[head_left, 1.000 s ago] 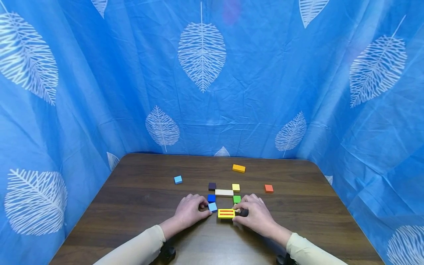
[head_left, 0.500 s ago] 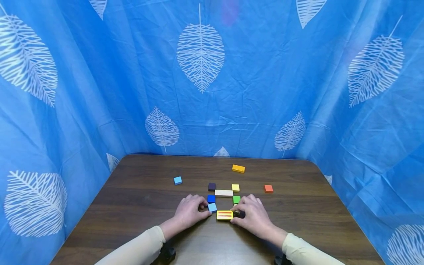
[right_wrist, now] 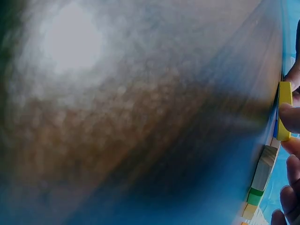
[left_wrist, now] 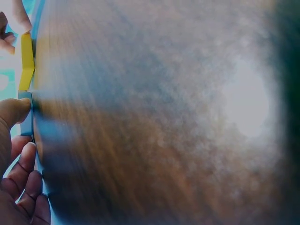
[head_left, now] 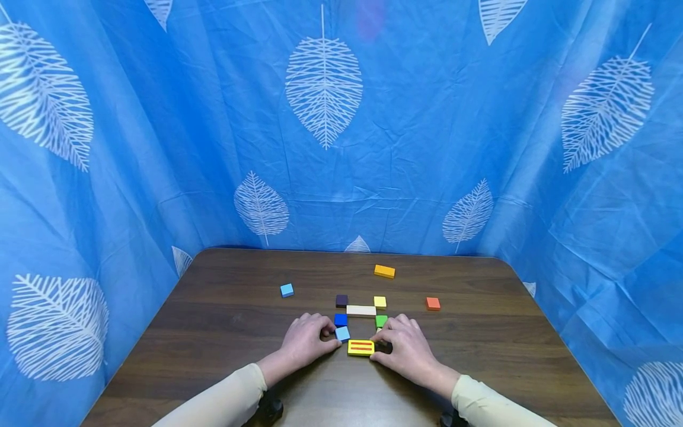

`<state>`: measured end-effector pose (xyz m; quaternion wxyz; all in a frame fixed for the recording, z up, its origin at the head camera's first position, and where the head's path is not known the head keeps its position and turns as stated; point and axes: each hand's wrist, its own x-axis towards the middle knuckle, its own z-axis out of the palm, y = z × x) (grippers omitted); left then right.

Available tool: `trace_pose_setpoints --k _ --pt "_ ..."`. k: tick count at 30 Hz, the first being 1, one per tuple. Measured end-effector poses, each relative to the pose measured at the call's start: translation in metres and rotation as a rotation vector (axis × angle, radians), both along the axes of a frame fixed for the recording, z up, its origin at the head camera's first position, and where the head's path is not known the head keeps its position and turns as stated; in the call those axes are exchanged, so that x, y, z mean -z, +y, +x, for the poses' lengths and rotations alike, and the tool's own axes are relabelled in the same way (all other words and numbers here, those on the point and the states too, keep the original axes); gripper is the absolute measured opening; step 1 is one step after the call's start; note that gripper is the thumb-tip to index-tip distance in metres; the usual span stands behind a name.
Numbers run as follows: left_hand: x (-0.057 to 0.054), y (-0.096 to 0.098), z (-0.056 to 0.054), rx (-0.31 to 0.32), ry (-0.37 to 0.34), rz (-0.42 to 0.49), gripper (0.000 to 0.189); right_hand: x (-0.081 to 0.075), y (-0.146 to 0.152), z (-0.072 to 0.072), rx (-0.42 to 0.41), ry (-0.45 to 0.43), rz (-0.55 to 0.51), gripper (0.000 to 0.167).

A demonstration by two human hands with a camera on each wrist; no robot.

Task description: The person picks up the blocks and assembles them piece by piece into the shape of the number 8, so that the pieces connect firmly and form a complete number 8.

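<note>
Yellow block (head_left: 360, 348) looks smooth — wood-grained table (head_left: 341, 394), glossy.

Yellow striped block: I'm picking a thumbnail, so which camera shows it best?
Head view: the yellow block shows its striped top. Left wrist: only plain edges; right wrist: a plain edge, partly covered by the right hand.

Yellow block (head_left: 361, 348): oblong, two parallel red stripes running lengthwise on its top face; stripes face up, long axis crosswise to the viewer. Right end pinched by the right hand (head_left: 408, 347). Whether its underside meets the table (head_left: 320, 397) cannot be told.

Light blue block (head_left: 342, 334): small, plain, squarish top, turned slightly askew. Pinched at its left side by the left hand (head_left: 306, 338). Yellow block sits just beside its near right corner; contact between the two unclear.
</note>
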<state>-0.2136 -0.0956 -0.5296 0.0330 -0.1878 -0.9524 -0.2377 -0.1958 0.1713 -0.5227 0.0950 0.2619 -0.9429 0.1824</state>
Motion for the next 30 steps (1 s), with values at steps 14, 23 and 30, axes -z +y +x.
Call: trace_pose_setpoints --k 14,23,30 --pt "-0.0007 0.0008 -0.0007 -0.003 0.001 -0.004 0.026 0.0019 0.0013 -0.0011 0.001 0.015 0.013 0.03" --pt "-0.0017 0.0013 -0.0006 -0.006 -0.008 -0.01 0.027 -0.0007 -0.0023 -0.0031 -0.003 0.02 0.025 0.028" --pt "-0.0022 0.0015 -0.0001 -0.006 -0.015 -0.008 0.027 -0.0014 -0.005 -0.0064 -0.025 0.081 0.019 0.026"
